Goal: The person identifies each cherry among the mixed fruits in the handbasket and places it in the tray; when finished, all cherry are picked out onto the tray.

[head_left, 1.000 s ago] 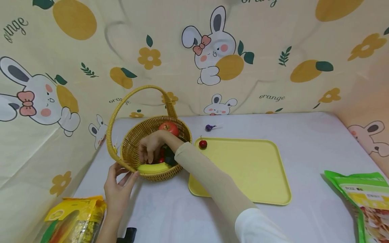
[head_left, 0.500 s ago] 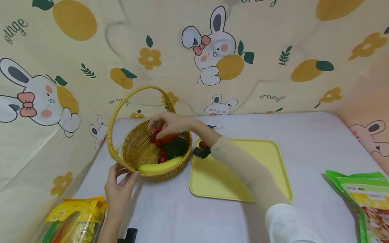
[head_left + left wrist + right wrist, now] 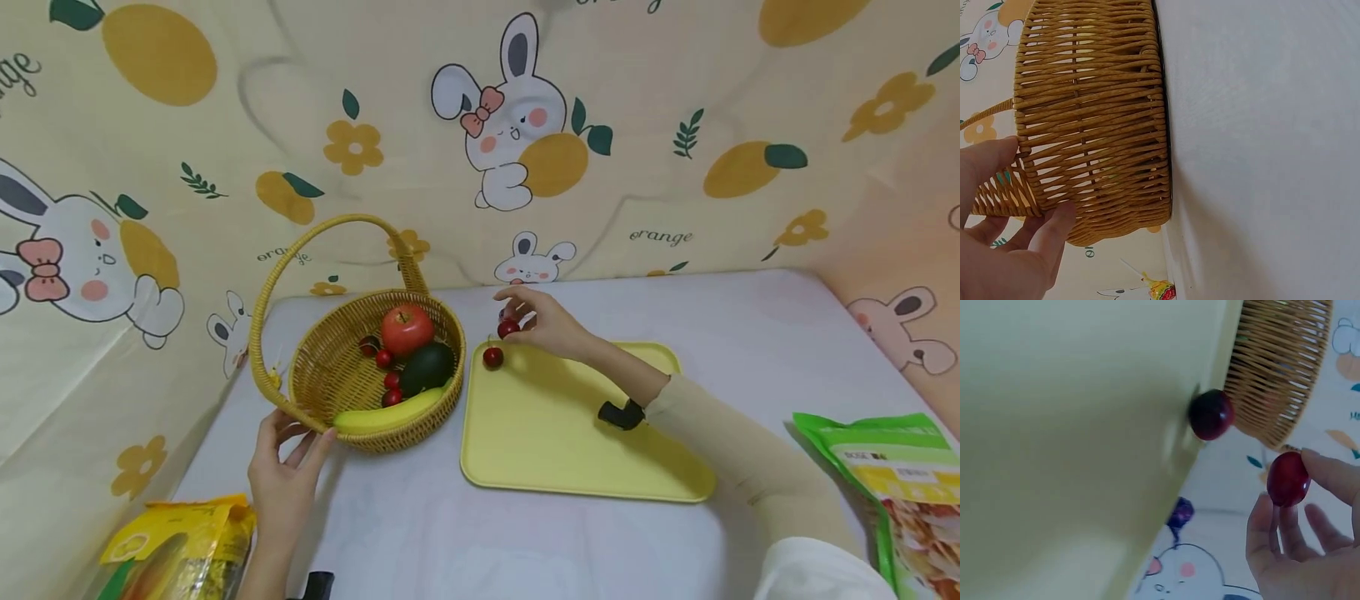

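Over the back left corner of the yellow tray [image 3: 570,442], my right hand [image 3: 553,325] pinches a dark red cherry [image 3: 1288,479] between thumb and fingers. Another cherry [image 3: 492,357] lies in that corner, just below the held one. My left hand [image 3: 285,479] grips the near left rim of the wicker basket [image 3: 318,371], at the foot of its tall handle. Inside the basket are a red apple [image 3: 407,330], a dark green avocado [image 3: 427,368], a banana [image 3: 393,413] and several cherries [image 3: 384,359]. The left wrist view shows thumb and fingers on the woven side.
A purple-wrapped lollipop [image 3: 1180,513] lies behind the tray, and a yellow-wrapped one [image 3: 1160,289] behind the basket. A yellow food bag [image 3: 183,546] stands at the front left, a green bag [image 3: 892,483] at the right. Printed cloth walls close off the back and sides.
My right hand has reached deeper into the basket toward the apple, then come out to the right with a cherry to above the tray corner. The left hand still holds the basket.
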Motion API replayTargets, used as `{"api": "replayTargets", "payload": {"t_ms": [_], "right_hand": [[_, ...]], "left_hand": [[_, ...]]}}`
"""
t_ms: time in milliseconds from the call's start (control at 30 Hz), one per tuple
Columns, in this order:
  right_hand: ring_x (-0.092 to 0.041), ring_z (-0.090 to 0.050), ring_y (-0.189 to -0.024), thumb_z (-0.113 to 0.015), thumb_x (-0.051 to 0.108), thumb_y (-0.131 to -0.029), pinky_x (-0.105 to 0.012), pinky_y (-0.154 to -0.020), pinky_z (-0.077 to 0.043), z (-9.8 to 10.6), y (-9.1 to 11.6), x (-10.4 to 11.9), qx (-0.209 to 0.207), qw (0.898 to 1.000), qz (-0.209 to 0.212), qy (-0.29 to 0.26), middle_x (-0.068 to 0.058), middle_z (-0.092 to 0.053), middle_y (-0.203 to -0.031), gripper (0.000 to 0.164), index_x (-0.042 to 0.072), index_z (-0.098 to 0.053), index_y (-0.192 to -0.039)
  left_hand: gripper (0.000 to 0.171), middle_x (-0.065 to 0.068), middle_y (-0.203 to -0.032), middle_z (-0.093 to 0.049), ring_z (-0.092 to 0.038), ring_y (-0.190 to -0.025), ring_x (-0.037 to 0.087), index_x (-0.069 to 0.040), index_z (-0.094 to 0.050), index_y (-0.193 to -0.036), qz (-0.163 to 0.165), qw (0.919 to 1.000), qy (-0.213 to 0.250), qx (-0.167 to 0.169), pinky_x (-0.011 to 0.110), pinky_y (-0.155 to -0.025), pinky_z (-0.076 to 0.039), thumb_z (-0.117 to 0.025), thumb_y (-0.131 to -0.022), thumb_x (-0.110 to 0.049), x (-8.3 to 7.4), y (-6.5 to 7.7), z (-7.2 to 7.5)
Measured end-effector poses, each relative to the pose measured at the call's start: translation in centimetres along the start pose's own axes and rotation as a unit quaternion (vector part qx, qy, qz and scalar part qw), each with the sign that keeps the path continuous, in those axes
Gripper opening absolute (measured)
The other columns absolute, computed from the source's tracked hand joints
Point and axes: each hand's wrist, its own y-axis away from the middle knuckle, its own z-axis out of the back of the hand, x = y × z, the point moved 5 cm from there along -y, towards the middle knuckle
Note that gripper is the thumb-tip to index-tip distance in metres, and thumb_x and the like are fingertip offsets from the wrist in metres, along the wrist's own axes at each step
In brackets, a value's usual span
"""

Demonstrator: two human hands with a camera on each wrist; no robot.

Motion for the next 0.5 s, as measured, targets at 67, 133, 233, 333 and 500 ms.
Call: {"api": "replayTargets", "payload": {"t_ms": [67, 133, 233, 333, 500], "right_hand": [[-0.033, -0.062, -0.095, -0.079, -0.009, -0.079, -0.036, -0.079, -0.061, 0.0, 0.2, -0.6, -0.012, 1.000, -0.012, -0.006, -0.019, -0.061, -0.101, 0.053, -0.004, -0.058, -0.127], [-0.034, -0.062, -0.095, -0.078, -0.009, -0.078, -0.035, -0.080, -0.062, -0.3, 0.4, -1.2, -0.020, 1.000, -0.022, -0.011, -0.020, -0.061, -0.101, 0.050, -0.006, -0.059, -0.124], [-0.036, -0.062, -0.096, -0.077, -0.010, -0.079, -0.037, -0.083, -0.062, -0.8, 0.6, -1.8, -0.018, 0.999, -0.027, -0.007, -0.023, -0.061, -0.103, 0.045, -0.011, -0.060, -0.120], [-0.036, -0.062, -0.097, -0.077, -0.010, -0.079, -0.038, -0.084, -0.062, -1.2, 0.9, -2.2, -0.008, 0.999, -0.034, 0.016, -0.024, -0.062, -0.107, 0.041, -0.012, -0.062, -0.117], [-0.032, -0.062, -0.096, -0.079, -0.007, -0.078, -0.035, -0.084, -0.062, -1.4, 1.1, -2.4, 0.003, 0.997, -0.059, 0.056, -0.022, -0.063, -0.107, 0.035, -0.011, -0.067, -0.111]], "left_hand": [[0.056, 0.017, -0.119, -0.054, -0.056, -0.105, 0.015, 0.009, -0.049, -0.133, -0.001, 1.0000, -0.002, 0.000, 0.014, -0.088, -0.055, -0.073, -0.082, 0.015, 0.0, 0.0, 0.0], [0.056, 0.015, -0.118, -0.054, -0.056, -0.105, 0.014, 0.009, -0.049, -0.133, 0.000, 1.0000, -0.007, -0.001, 0.013, -0.088, -0.054, -0.073, -0.082, 0.014, 0.0, 0.0, 0.0], [0.056, 0.012, -0.117, -0.054, -0.056, -0.105, 0.014, 0.009, -0.049, -0.133, 0.000, 1.0000, -0.008, 0.000, 0.014, -0.088, -0.054, -0.073, -0.082, 0.014, 0.0, 0.1, 0.0], [0.056, 0.012, -0.118, -0.054, -0.056, -0.105, 0.015, 0.009, -0.049, -0.133, 0.002, 1.0000, -0.001, 0.001, 0.014, -0.088, -0.055, -0.073, -0.082, 0.014, 0.0, 0.1, 0.0], [0.056, 0.016, -0.119, -0.054, -0.056, -0.106, 0.016, 0.009, -0.048, -0.134, -0.002, 1.0000, 0.004, 0.003, 0.014, -0.089, -0.054, -0.073, -0.083, 0.014, -0.1, 0.0, 0.1]]}}
